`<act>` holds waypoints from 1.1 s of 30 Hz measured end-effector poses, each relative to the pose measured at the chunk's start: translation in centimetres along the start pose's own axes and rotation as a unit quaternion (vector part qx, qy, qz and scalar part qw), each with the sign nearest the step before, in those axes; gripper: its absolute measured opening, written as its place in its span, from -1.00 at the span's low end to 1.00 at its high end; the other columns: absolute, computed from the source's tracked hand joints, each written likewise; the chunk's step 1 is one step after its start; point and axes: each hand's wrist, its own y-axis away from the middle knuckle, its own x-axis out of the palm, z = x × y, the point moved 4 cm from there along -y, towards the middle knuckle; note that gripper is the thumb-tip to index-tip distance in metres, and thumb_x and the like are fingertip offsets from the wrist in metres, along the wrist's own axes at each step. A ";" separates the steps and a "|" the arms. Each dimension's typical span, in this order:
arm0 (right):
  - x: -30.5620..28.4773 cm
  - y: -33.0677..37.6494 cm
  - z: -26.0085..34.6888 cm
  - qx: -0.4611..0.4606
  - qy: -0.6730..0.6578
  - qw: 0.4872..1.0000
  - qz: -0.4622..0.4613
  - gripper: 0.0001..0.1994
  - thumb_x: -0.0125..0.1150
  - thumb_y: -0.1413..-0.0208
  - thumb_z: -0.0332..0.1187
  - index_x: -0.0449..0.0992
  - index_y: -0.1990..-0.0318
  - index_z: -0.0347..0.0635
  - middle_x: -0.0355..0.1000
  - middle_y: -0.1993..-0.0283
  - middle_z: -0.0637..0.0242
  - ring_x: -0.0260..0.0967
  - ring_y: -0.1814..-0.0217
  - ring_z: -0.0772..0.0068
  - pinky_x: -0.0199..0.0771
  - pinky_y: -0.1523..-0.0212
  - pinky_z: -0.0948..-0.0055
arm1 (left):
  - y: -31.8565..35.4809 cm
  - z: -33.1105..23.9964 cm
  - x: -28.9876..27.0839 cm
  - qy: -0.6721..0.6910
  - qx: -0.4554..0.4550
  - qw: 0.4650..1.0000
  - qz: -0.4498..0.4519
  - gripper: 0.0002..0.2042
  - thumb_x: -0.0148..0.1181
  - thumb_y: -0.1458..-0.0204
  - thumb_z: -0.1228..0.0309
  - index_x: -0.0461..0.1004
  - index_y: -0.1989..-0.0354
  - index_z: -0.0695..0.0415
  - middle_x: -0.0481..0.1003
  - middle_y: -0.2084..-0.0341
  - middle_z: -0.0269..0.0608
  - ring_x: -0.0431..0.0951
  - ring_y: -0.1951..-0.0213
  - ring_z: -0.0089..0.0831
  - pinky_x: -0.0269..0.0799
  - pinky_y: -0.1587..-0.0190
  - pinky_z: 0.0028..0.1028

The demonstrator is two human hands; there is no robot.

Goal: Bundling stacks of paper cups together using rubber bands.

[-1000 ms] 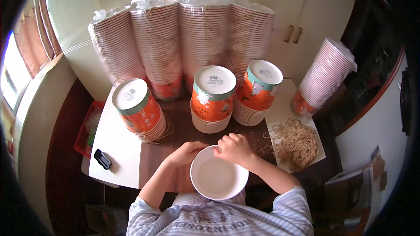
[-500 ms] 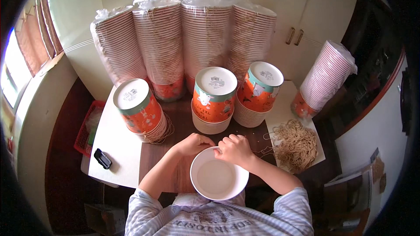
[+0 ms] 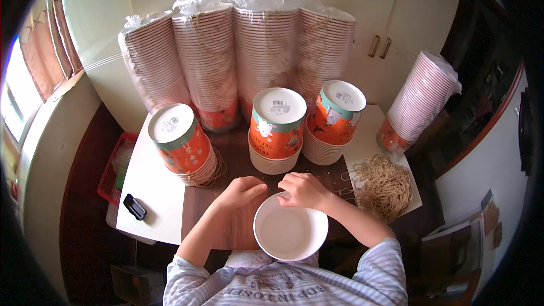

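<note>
A white paper bucket (image 3: 290,232), its open mouth facing up, sits in front of me at the near table edge. My right hand (image 3: 305,190) is closed over its far rim, with the thumb on the inner side. Left of it and just off the rim, my left hand (image 3: 242,191) has its fingers bent and the thumb against them. Whatever it may pinch is too small to make out. A tangled heap of beige cord (image 3: 384,187) lies right of my right hand, with loose strands reaching toward the bucket.
Upside-down stacks of orange-and-green paper buckets stand at the left (image 3: 182,141), middle (image 3: 277,133) and right (image 3: 335,119). Cords hang on the left stack. Tall plastic-wrapped stacks (image 3: 205,68) line the back; another wrapped stack (image 3: 419,102) leans right. A small black case (image 3: 134,207) lies left.
My left hand has drawn slightly left, away from the bucket rim. The bucket has shifted a little to the right, with my right hand still at its rim.
</note>
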 end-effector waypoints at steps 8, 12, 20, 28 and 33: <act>-3.0 0.5 1.7 0.122 -0.147 0.977 -0.098 -0.83 0.15 0.10 -0.54 0.48 0.28 -0.21 0.45 0.40 0.23 0.44 0.39 0.32 0.46 0.41 0.45 | 3.1 -4.0 1.9 -0.111 0.097 0.989 0.010 -0.74 0.18 0.17 0.44 0.45 0.27 0.29 0.45 0.45 -0.05 0.50 0.43 -0.35 0.42 0.34 -0.44; -1.9 1.6 2.8 0.197 -0.284 0.938 -0.007 -0.80 0.14 0.04 -0.48 0.39 0.22 -0.21 0.47 0.38 0.22 0.46 0.32 0.34 0.46 0.33 0.47 | 4.5 -4.0 2.9 -0.089 0.063 0.992 -0.056 -0.73 0.13 0.19 0.49 0.43 0.25 0.31 0.44 0.46 -0.06 0.50 0.47 -0.37 0.42 0.38 -0.47; 0.0 2.0 2.8 0.199 -0.261 0.944 0.021 -0.85 0.13 0.03 -0.45 0.29 0.34 -0.23 0.44 0.47 0.21 0.45 0.39 0.27 0.40 0.42 0.40 | 6.0 -3.4 4.4 -0.017 0.065 0.992 -0.108 -0.71 0.08 0.12 0.57 0.35 0.17 0.37 0.33 0.46 -0.23 0.46 0.50 -0.59 0.37 0.52 -0.62; 0.9 1.7 2.8 0.174 -0.202 0.963 0.037 -0.85 0.12 0.06 -0.47 0.26 0.36 -0.19 0.42 0.53 0.21 0.43 0.50 0.21 0.38 0.55 0.36 | 6.2 -3.2 4.7 0.027 0.021 0.992 -0.119 -0.72 0.09 0.11 0.54 0.36 0.18 0.36 0.34 0.47 -0.16 0.48 0.54 -0.51 0.39 0.53 -0.58; 1.3 1.7 2.6 0.175 -0.191 0.965 0.043 -0.84 0.12 0.05 -0.47 0.25 0.35 -0.18 0.42 0.54 0.21 0.43 0.51 0.20 0.37 0.56 0.34 | 6.2 -3.4 4.8 0.020 0.041 0.990 -0.130 -0.72 0.09 0.10 0.54 0.36 0.18 0.36 0.34 0.46 -0.16 0.46 0.54 -0.52 0.38 0.53 -0.59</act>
